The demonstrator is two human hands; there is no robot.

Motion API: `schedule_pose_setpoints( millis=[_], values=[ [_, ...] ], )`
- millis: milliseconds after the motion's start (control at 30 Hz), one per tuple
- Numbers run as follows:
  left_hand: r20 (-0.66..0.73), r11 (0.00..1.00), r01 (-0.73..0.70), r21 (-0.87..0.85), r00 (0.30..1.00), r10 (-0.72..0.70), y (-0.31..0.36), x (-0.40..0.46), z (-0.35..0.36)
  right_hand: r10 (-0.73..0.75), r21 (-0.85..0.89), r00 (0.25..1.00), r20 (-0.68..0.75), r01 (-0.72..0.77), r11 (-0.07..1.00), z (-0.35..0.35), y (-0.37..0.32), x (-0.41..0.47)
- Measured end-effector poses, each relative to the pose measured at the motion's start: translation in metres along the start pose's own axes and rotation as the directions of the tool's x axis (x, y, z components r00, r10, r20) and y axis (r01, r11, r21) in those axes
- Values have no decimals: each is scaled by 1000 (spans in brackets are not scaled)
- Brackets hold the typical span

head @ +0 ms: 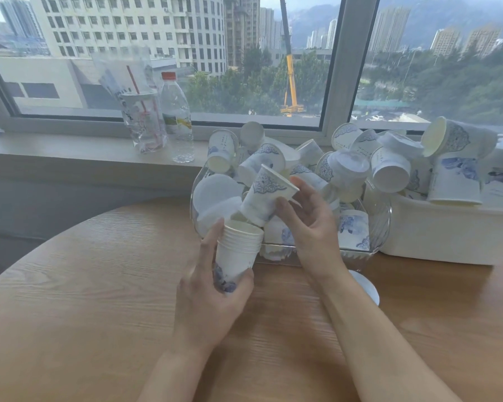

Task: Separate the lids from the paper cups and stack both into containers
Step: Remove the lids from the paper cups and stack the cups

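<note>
Cups (pixel 389 169) fill the clear bin (pixel 381 221); left grip (pixel 212 291) clasps a stack (pixel 237 250), right grip (pixel 305 210) pinches one cup (pixel 262 195).

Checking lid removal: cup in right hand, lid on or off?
Off. The cup in the right hand is tilted, its open rim showing, no lid.

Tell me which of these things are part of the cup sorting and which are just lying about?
Part of the job:
stack of cups in left hand
single cup in right hand
clear container
white tub
loose lids

Lying about:
water bottle
plastic cup with straw
</note>
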State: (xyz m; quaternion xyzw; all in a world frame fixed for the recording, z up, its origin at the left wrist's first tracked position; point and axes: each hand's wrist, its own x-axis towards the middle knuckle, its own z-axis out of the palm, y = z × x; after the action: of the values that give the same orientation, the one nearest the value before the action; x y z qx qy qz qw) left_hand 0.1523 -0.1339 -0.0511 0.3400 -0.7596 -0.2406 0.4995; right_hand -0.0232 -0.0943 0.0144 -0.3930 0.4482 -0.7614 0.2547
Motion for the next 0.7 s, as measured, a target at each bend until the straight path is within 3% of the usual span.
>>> schedule_pose_setpoints(
  millis=[500,700],
  values=[
    [28,999,3,-39,1000,-2,5,1,1,124,-305,948,295,-30,952,-10,3,-2],
    [45,998,18,-63,999,-15,7,0,-1,128,-339,952,277,-28,940,-11,-2,-3]
  ],
)
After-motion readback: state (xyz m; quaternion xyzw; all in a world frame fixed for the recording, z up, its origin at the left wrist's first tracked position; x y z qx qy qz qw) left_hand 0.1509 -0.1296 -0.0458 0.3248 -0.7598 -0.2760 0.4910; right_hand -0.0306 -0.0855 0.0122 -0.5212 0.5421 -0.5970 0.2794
